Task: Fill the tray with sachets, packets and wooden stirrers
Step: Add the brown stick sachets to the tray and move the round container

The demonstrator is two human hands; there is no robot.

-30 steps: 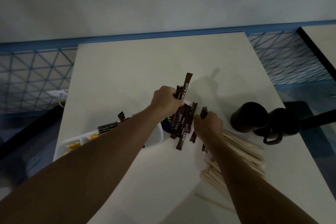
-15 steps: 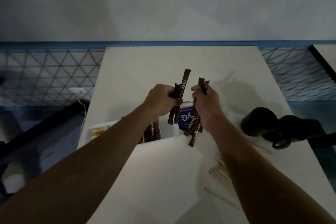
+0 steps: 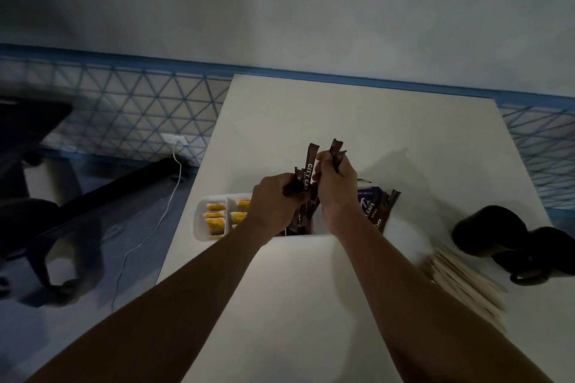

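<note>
A white compartment tray sits at the table's left edge, with yellow packets in its left sections and brown sachets standing in the section under my hands. My left hand grips a bunch of brown coffee sachets upright above the tray. My right hand touches it and holds more brown sachets. Loose brown sachets and a dark blue packet lie on the table to the right. A pile of wooden stirrers lies at right.
Two dark mugs stand near the white table's right edge, beside the stirrers. A white cable runs over the floor at left, near a dark chair base. A blue-patterned floor border runs behind the table.
Both hands have come together over the tray, still holding sachets. The view has swung left, so the tray's yellow packets now show.
</note>
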